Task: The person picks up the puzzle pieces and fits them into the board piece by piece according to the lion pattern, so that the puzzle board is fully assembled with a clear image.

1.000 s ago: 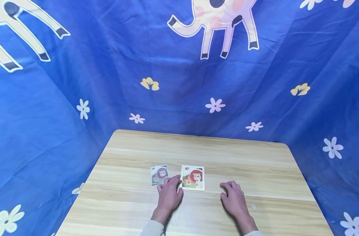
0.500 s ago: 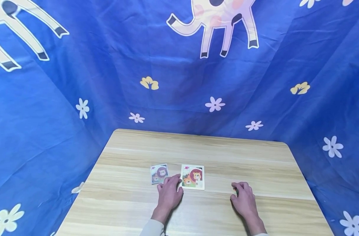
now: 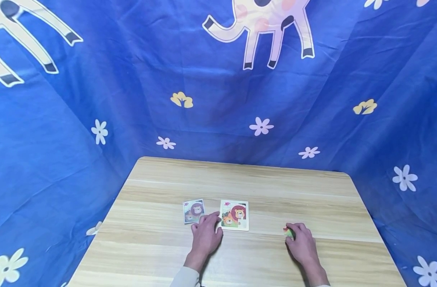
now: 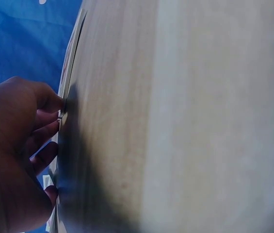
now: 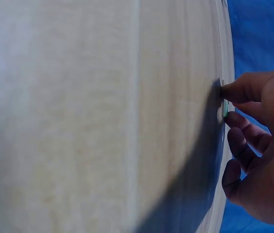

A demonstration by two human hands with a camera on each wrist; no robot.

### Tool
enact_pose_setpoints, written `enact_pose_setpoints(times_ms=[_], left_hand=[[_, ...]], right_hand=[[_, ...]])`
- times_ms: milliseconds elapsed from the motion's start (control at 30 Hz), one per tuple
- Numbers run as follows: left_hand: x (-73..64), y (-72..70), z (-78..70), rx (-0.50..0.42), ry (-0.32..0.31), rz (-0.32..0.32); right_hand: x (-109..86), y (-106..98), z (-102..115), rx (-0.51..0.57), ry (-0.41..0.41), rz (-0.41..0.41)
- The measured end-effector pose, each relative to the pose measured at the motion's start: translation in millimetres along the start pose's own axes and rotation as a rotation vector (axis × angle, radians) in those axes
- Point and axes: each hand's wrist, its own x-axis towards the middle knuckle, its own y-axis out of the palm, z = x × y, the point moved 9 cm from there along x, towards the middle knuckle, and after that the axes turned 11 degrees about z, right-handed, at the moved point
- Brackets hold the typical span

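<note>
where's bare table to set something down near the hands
Bare wood spans the far strip of the table behind the lion puzzle board and small card, and between the board and right hand. Crowded where the left hand meets board and card.

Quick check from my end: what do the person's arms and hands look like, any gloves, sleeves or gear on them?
Both hands are bare: no gloves, rings or markings show on the left hand or the right hand. The left forearm ends in a light, cream-coloured long sleeve; only a sliver of a similar cuff shows at the right wrist. No watch, strap or cable is visible.
</note>
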Motion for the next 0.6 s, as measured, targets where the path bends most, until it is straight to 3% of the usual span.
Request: enact_pose_setpoints(times_ms=[167,500,600], left_hand=[[-0.3,0.7,0.2,-0.002,-0.001,0.002],[0.2,1.6,-0.6,-0.008,0.003,0.005],[0.5,1.0,-0.2,-0.001,0.006,-0.001]], right_hand=[[-0.2,-1.1,1.2,-0.022,-0.025,-0.023],[-1.7,5.0,6.6,-0.025,0.001,0.045],[-2.3,4.6,9.1,-0.031,-0.023,0.029]])
